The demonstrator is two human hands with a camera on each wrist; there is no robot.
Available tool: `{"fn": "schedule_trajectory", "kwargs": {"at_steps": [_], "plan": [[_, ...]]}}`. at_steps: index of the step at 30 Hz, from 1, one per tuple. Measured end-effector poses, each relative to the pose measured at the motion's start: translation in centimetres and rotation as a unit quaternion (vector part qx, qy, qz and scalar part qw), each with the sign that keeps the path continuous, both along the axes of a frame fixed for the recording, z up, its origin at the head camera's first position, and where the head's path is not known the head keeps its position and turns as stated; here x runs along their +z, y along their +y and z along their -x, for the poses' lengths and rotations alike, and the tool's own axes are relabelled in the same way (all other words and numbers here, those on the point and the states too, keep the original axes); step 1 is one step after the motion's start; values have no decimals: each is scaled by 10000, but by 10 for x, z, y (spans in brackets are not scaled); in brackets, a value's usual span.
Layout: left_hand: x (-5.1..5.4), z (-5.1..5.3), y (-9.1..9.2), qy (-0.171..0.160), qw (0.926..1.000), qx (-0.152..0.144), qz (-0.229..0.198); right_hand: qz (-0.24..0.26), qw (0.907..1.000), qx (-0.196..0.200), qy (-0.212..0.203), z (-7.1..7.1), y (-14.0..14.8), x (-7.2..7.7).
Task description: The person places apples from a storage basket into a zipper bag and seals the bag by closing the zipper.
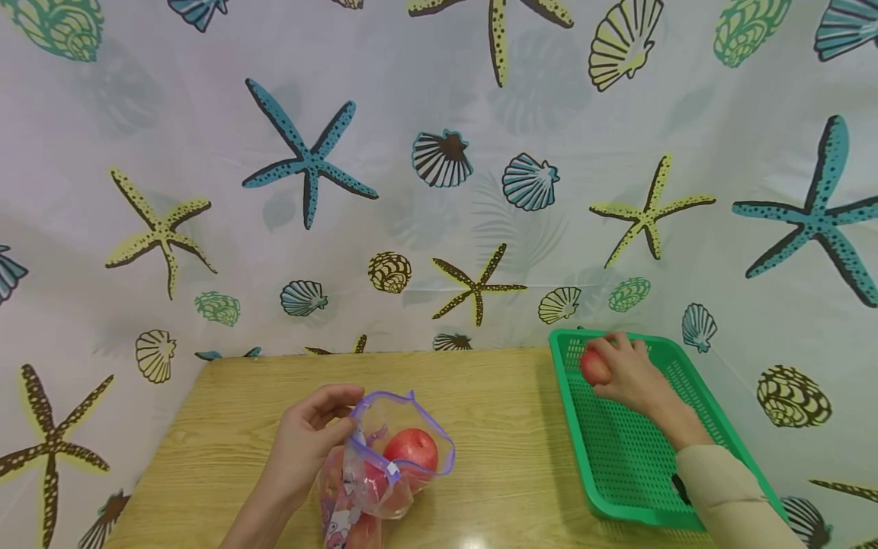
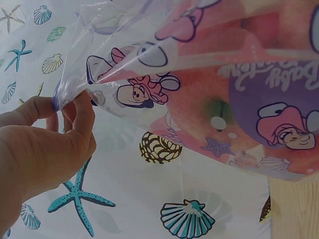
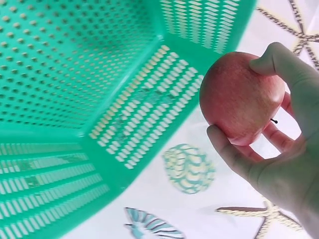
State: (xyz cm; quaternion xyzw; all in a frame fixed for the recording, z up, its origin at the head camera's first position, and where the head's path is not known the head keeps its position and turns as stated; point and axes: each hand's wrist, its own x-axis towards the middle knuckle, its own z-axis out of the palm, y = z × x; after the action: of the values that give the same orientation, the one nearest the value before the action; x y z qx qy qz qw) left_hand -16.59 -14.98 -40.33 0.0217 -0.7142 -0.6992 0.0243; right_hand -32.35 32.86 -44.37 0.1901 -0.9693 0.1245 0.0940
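Observation:
A clear zip bag (image 1: 350, 476) with a purple rim and cartoon prints stands at the front middle of the table, its mouth open. My left hand (image 1: 305, 438) pinches the left side of that rim between thumb and fingers. Inside the bag are several red fruits, the topmost a red apple (image 1: 414, 448). Over at the right, my right hand (image 1: 634, 377) grips another red apple (image 3: 239, 97), thumb on one side and fingers on the other. That apple is above the far end of a green plastic basket (image 1: 631, 465); its stem shows in the right wrist view.
The wooden table (image 1: 494, 396) meets a hanging sheet (image 1: 384, 46) printed with starfish and shells along its back and sides. The basket has slotted walls and a perforated floor. A small black thing (image 1: 679, 488) shows beside the right sleeve, partly hidden.

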Motion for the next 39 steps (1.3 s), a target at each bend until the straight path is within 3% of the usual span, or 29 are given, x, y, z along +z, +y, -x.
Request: {"fn": "schedule_trajectory", "kwargs": {"at_steps": [8,18,25,31,39], "plan": [[0,0,0,25,10000,10,13,-21,9998,157,117,-7,-23,15],[0,0,1,3,10000,-33,1,114,9967,600,530,-23,-55,36],[1,-1,1,150,9998,-96,11,239,9940,895,580,-38,-80,51],[1,-1,2,147,9998,-132,-22,367,9868,1334,841,-51,-102,63],[3,-2,3,-2,10000,-66,-10,362,9752,1805,1229,-58,-126,71]]}}
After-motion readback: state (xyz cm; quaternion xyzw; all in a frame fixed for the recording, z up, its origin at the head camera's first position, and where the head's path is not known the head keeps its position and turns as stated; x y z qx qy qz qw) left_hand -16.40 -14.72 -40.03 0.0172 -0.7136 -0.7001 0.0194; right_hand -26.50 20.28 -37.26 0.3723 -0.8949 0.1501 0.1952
